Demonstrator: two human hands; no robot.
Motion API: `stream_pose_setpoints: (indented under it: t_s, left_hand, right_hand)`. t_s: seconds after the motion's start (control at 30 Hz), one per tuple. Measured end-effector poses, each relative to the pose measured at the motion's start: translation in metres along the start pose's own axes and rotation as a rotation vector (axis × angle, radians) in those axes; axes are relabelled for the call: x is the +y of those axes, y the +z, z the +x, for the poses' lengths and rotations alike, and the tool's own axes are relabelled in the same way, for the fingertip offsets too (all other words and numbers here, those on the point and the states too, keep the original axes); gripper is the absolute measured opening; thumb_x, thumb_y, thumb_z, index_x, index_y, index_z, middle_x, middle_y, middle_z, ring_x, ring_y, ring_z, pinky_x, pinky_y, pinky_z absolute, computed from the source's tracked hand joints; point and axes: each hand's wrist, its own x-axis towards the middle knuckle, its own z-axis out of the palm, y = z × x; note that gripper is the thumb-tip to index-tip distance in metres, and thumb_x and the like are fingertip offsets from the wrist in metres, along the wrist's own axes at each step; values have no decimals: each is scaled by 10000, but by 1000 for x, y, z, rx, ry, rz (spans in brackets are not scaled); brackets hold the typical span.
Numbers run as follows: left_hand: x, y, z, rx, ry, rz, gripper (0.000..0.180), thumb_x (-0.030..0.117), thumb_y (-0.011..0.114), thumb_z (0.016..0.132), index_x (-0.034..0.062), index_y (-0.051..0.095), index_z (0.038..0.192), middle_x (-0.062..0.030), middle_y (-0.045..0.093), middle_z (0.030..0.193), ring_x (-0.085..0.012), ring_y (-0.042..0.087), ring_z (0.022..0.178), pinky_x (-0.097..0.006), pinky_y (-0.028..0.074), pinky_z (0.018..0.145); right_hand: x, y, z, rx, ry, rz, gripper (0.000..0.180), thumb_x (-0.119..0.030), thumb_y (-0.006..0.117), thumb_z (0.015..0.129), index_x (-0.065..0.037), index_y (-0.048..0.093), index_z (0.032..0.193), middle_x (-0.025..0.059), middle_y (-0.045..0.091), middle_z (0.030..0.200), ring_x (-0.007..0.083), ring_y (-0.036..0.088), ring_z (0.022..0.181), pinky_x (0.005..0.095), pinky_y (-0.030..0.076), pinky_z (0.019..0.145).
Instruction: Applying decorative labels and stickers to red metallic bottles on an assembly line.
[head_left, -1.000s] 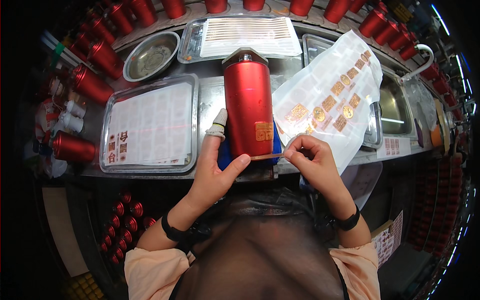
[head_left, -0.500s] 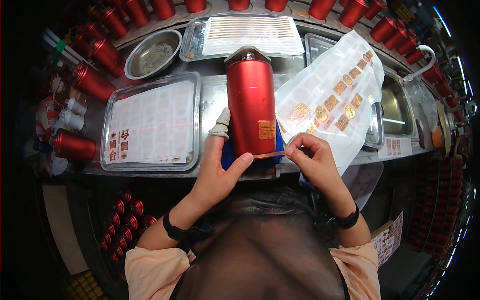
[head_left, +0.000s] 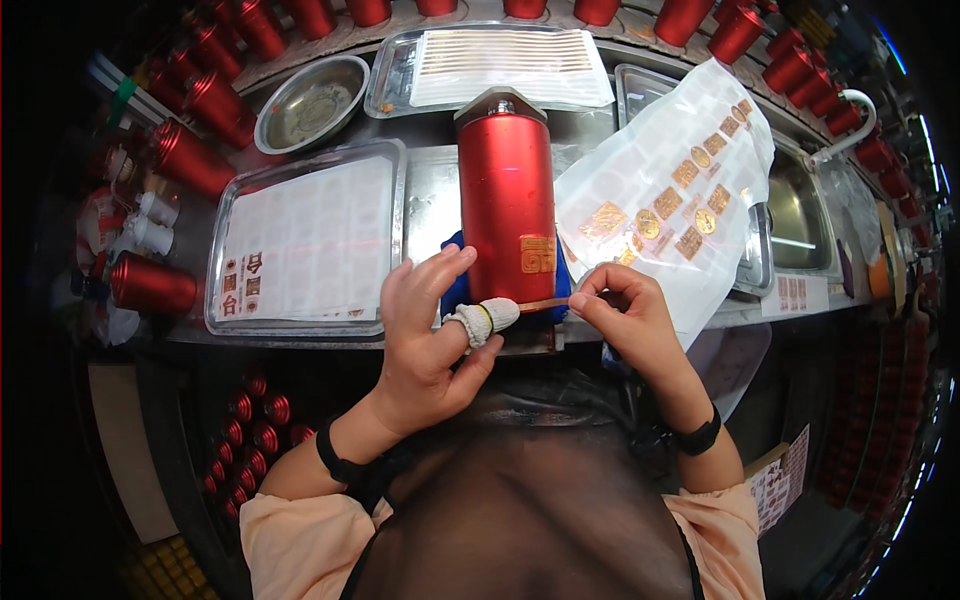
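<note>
A glossy red bottle lies in front of me, its narrow neck pointing away and fitted against a grey metal holder. A square gold decal sits on its lower right side. Along the near rim runs a thin gold strip. My right hand pinches the strip's right end between thumb and finger. My left hand has its fingers apart; its index finger, in a white cloth finger cot, presses at the strip's left part. Blue cloth shows under the bottle.
A tray with decal sheets lies left, below a metal bowl. Another tray with striped strip sheets is at the back. A white sheet of gold decals spreads right, beside a sink. Several red bottles ring the table.
My left hand has shifted from the bottle's left side to its near rim; the capped index finger has come down onto the strip. My right hand keeps its pinch, nearly still.
</note>
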Motion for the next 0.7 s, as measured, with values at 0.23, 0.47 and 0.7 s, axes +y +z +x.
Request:
stream_pose_setpoints:
  t_s: [0.23, 0.47, 0.7]
  left_hand:
    - [-6, -1, -5, -13, -28, 114, 354, 63, 737, 719, 139, 741, 1065, -182, 489, 1410, -367, 452, 1334, -521, 201, 1138]
    - [-8, -2, -4, -32, -5, 117, 361, 51, 753, 707, 133, 741, 1059, -173, 501, 1396, -356, 467, 1334, -521, 198, 1140]
    - [-3, 0, 3, -30, 30, 96, 373, 47, 754, 709, 142, 743, 1069, -160, 502, 1397, -352, 476, 1328, -528, 203, 1137]
  right_hand:
    - [0, -1, 2, -4, -51, -79, 146, -137, 711, 849, -20, 644, 794, -17, 606, 745, 47, 517, 705, 223, 431, 642]
    - [-2, -5, -2, -16, -52, -75, 112, -101, 690, 863, -25, 627, 810, -40, 589, 769, 27, 502, 726, 201, 406, 660]
    - [7, -3, 4, -5, -75, -55, 156, -149, 717, 845, -18, 651, 789, -14, 620, 736, 47, 515, 679, 229, 428, 624]
